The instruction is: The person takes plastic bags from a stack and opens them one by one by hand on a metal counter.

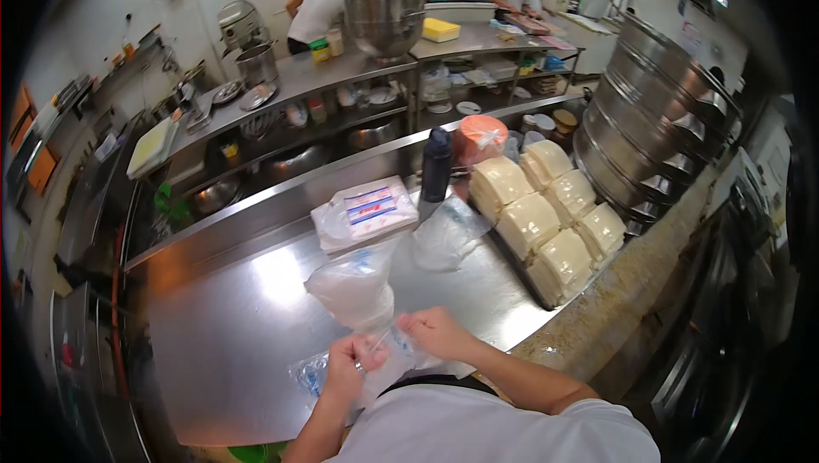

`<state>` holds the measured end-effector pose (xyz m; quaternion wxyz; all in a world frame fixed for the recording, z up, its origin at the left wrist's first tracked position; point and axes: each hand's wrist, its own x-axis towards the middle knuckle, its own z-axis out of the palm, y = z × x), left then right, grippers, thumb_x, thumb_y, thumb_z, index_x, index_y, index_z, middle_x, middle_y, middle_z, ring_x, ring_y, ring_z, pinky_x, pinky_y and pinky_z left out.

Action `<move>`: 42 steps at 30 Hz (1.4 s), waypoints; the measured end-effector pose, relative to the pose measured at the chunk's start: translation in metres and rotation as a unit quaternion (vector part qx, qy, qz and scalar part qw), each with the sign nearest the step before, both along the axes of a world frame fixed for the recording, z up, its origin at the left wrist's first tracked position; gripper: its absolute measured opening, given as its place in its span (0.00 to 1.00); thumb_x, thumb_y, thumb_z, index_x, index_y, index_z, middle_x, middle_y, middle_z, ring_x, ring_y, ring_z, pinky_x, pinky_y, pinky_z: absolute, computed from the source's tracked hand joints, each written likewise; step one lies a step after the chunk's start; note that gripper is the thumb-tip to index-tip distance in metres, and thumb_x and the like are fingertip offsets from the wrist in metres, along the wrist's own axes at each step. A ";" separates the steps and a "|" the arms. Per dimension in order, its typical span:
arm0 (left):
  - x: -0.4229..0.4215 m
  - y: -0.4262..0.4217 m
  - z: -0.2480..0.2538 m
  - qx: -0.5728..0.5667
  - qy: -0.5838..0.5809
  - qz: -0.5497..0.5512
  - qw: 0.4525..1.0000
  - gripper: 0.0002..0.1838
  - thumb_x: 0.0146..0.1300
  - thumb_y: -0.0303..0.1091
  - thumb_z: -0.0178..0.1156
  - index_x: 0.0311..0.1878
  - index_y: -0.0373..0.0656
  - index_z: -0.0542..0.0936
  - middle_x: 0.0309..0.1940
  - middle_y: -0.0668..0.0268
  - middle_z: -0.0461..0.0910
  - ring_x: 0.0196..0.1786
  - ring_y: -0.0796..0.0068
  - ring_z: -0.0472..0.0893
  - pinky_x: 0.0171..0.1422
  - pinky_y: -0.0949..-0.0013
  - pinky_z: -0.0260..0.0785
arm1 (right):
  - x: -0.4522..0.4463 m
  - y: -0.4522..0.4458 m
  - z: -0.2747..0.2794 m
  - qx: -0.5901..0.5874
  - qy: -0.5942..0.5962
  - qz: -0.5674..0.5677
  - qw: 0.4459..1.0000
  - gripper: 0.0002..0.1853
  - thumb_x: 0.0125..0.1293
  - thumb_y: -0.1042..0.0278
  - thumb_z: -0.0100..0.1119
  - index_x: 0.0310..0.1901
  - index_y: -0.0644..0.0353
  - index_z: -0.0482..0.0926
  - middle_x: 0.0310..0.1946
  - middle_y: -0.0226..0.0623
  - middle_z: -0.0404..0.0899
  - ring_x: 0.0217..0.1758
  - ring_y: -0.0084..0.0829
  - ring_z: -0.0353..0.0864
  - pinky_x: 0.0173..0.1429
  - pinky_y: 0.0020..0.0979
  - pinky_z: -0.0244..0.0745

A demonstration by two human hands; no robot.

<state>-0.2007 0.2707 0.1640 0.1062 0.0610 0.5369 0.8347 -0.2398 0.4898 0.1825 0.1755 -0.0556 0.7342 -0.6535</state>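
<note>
Close to my body, my left hand [357,362] is closed on the gathered neck of a clear plastic bag [354,286] with something white in it. My right hand [433,332], also closed, pinches the same thin plastic just to the right. The bag rests on the steel table, its full part pointing away from me. Another clear plastic bag [445,237] lies beyond it. More crumpled plastic with blue print [309,373] is under and beside my left wrist. A printed packet [367,211] sits farther back, with plastic partly over it.
Stacks of pale square wrappers [546,216] stand on a dark tray at the right, before tall steel steamers [644,113]. A dark bottle [437,164] and an orange bag [480,137] line the back edge. Other people [326,9] work at farther counters.
</note>
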 end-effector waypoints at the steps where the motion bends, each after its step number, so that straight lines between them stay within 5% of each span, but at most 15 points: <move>1: 0.001 -0.001 0.001 0.049 -0.023 -0.006 0.999 0.08 0.56 0.23 0.74 0.35 0.41 0.82 0.37 0.64 0.84 0.36 0.77 0.79 0.41 0.72 0.72 | -0.004 -0.004 -0.004 0.001 0.034 -0.024 0.999 0.18 0.76 0.58 0.57 0.34 0.63 0.85 0.25 0.27 0.82 0.29 0.17 0.75 0.34 0.30 0.72; 2: 0.000 -0.003 0.003 0.100 -0.044 -0.012 0.994 0.09 0.57 0.24 0.73 0.36 0.41 0.81 0.34 0.66 0.83 0.35 0.78 0.78 0.39 0.72 0.71 | -0.008 -0.006 -0.005 0.002 0.068 -0.048 0.997 0.19 0.77 0.56 0.56 0.34 0.62 0.85 0.26 0.27 0.82 0.30 0.18 0.76 0.34 0.30 0.72; 5: -0.008 -0.015 0.030 -0.026 -0.124 -0.143 0.982 0.08 0.61 0.33 0.69 0.38 0.43 0.79 0.28 0.68 0.79 0.30 0.79 0.76 0.35 0.73 0.69 | -0.035 0.007 0.006 -0.382 -0.204 -0.033 0.901 0.18 0.79 0.53 0.53 0.37 0.59 0.83 0.29 0.27 0.82 0.33 0.21 0.80 0.37 0.32 0.77; 8: -0.023 -0.046 0.034 0.043 -0.085 -0.184 0.978 0.09 0.63 0.38 0.65 0.35 0.44 0.78 0.27 0.69 0.79 0.29 0.79 0.76 0.32 0.73 0.68 | -0.071 0.022 0.025 -0.475 -0.246 0.090 0.840 0.16 0.79 0.53 0.52 0.40 0.56 0.81 0.31 0.28 0.81 0.35 0.24 0.83 0.39 0.34 0.79; 11: -0.063 -0.067 0.069 0.037 -0.070 -0.004 0.997 0.11 0.64 0.41 0.65 0.33 0.44 0.78 0.25 0.70 0.76 0.26 0.79 0.73 0.30 0.73 0.66 | -0.094 -0.001 0.079 -0.488 -0.300 0.006 0.819 0.16 0.78 0.54 0.53 0.41 0.58 0.80 0.35 0.33 0.83 0.36 0.27 0.84 0.42 0.32 0.81; 14: -0.111 -0.077 0.065 -0.125 -0.116 0.082 0.982 0.15 0.65 0.45 0.65 0.29 0.46 0.76 0.22 0.72 0.74 0.24 0.79 0.70 0.31 0.73 0.65 | -0.123 -0.032 0.072 -0.320 -0.181 -0.046 0.929 0.12 0.77 0.56 0.55 0.42 0.56 0.81 0.33 0.31 0.82 0.35 0.24 0.83 0.38 0.28 0.77; 17: -0.140 -0.077 -0.030 -0.308 -0.224 0.124 0.916 0.17 0.68 0.47 0.64 0.31 0.43 0.80 0.24 0.70 0.78 0.28 0.76 0.76 0.38 0.71 0.69 | -0.124 -0.036 0.006 -0.139 -0.222 -0.109 0.959 0.08 0.73 0.61 0.58 0.42 0.55 0.81 0.33 0.31 0.81 0.33 0.27 0.82 0.35 0.28 0.76; 21: -0.120 -0.054 -0.122 -0.077 -0.228 0.165 0.956 0.14 0.69 0.41 0.64 0.47 0.39 0.84 0.34 0.64 0.84 0.40 0.71 0.83 0.48 0.67 0.73 | -0.121 -0.048 -0.119 -0.071 -0.262 -0.099 0.957 0.05 0.68 0.68 0.59 0.42 0.55 0.80 0.33 0.32 0.81 0.32 0.28 0.79 0.34 0.32 0.75; 23: -0.114 -0.042 -0.106 -0.054 -0.242 0.195 0.949 0.15 0.69 0.36 0.63 0.54 0.39 0.84 0.40 0.61 0.87 0.45 0.70 0.84 0.51 0.67 0.74 | -0.132 -0.046 -0.134 -0.090 -0.267 -0.089 0.955 0.07 0.68 0.69 0.57 0.45 0.56 0.80 0.37 0.33 0.81 0.34 0.27 0.79 0.34 0.33 0.76; 25: -0.101 -0.059 -0.092 -0.211 -0.165 0.183 0.946 0.16 0.68 0.35 0.64 0.56 0.40 0.83 0.41 0.62 0.86 0.44 0.70 0.83 0.50 0.67 0.74 | -0.121 -0.033 -0.107 -0.040 -0.180 -0.077 0.980 0.15 0.65 0.69 0.61 0.53 0.58 0.77 0.43 0.36 0.81 0.40 0.31 0.81 0.40 0.38 0.79; 29: -0.079 -0.084 -0.061 -0.279 -0.017 0.185 0.942 0.20 0.66 0.37 0.67 0.57 0.37 0.81 0.39 0.61 0.87 0.41 0.72 0.82 0.48 0.66 0.75 | -0.102 -0.012 -0.043 -0.008 0.093 0.041 0.995 0.37 0.57 0.65 0.74 0.67 0.61 0.68 0.59 0.43 0.77 0.60 0.42 0.79 0.61 0.47 0.76; 32: -0.073 -0.055 -0.070 -0.464 0.005 0.058 0.884 0.27 0.64 0.41 0.71 0.63 0.38 0.78 0.33 0.61 0.86 0.37 0.73 0.81 0.45 0.67 0.74 | -0.097 -0.037 -0.059 0.072 0.098 0.137 0.983 0.50 0.49 0.60 0.81 0.71 0.64 0.64 0.67 0.50 0.72 0.71 0.46 0.71 0.73 0.45 0.66; 35: -0.062 -0.045 -0.060 -0.534 -0.025 0.049 0.844 0.33 0.63 0.43 0.72 0.67 0.38 0.74 0.28 0.61 0.84 0.34 0.74 0.81 0.42 0.68 0.74 | -0.098 -0.048 -0.095 0.068 0.134 0.109 0.983 0.51 0.51 0.56 0.81 0.72 0.67 0.63 0.71 0.55 0.67 0.73 0.45 0.69 0.73 0.40 0.66; 38: -0.033 -0.049 -0.062 -0.456 -0.015 0.107 0.883 0.33 0.68 0.44 0.68 0.70 0.38 0.71 0.26 0.65 0.82 0.32 0.76 0.80 0.42 0.70 0.73 | -0.070 -0.029 -0.099 0.133 0.159 -0.017 0.978 0.47 0.54 0.58 0.79 0.71 0.68 0.64 0.68 0.48 0.70 0.70 0.39 0.71 0.71 0.39 0.68; 42: 0.002 -0.034 -0.056 -0.184 -0.016 0.127 0.975 0.26 0.76 0.39 0.59 0.71 0.38 0.69 0.29 0.68 0.81 0.33 0.81 0.77 0.43 0.73 0.71 | -0.016 -0.012 -0.028 0.092 0.021 0.040 0.995 0.41 0.61 0.61 0.75 0.70 0.69 0.66 0.63 0.45 0.74 0.64 0.34 0.74 0.67 0.37 0.72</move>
